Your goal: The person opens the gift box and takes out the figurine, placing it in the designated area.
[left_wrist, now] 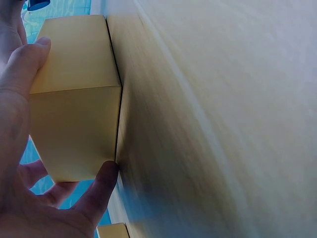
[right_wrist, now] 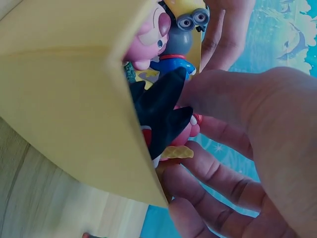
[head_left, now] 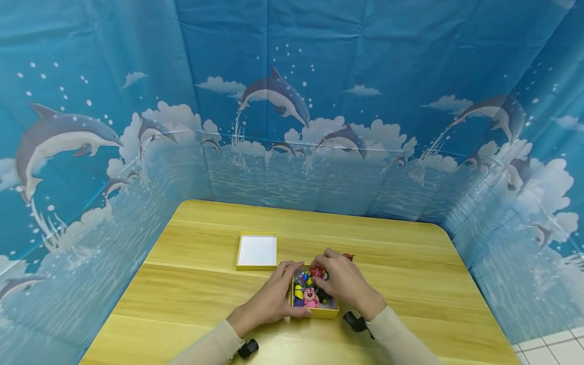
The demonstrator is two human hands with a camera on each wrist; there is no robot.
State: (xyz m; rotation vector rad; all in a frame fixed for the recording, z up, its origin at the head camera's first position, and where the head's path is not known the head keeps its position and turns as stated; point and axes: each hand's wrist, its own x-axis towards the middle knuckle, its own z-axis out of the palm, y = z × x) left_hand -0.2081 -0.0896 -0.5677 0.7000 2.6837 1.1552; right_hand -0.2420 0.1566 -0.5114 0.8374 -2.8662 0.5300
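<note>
A yellow open-topped box [head_left: 327, 313] full of toy figurines stands on the table. My left hand [head_left: 270, 296] grips its left side, thumb along the front wall and fingers at the far left edge. My right hand [head_left: 339, 276] reaches over the far right corner, thumb and fingers around a red figurine [head_left: 317, 272]. Inside are a pink bear figurine [head_left: 311, 298], a yellow minion figurine [head_left: 298, 294] and a small blue one [head_left: 305, 277]. A dark spiky figurine [right_wrist: 163, 109] sits close by my right thumb in the right wrist view.
A shallow yellow lid [head_left: 257, 250], white inside, lies left of the box and farther back. A small reddish-brown object [head_left: 349, 256] is on the table [head_left: 388, 253] beyond my right hand. A dolphin-printed curtain [head_left: 292, 167] hangs around the table's far and side edges.
</note>
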